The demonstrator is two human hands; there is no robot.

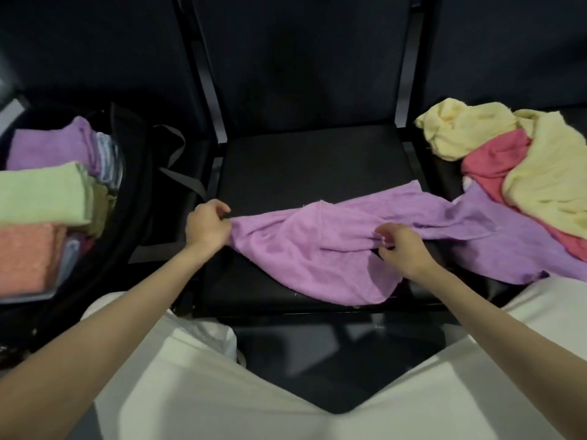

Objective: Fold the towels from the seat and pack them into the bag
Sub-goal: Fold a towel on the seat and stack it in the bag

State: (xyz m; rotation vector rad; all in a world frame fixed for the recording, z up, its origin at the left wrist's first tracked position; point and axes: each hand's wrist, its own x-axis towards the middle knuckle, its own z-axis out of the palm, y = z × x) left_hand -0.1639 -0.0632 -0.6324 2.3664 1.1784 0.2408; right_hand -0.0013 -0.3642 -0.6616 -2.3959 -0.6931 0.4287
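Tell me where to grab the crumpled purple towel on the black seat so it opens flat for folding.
Judging by its pose, the crumpled purple towel is best taken by two corners of one edge. The left hand already pinches the left end. The right hand pinches a mid fold; better to come from the right, where the cloth trails toward the heap of yellow and pink towels, then pull apart.

Bare black seat lies open behind the purple towel; loose towel pile crowds the right.

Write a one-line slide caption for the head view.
Both hands, left hand and right hand, grip a crumpled purple towel over the black seat.
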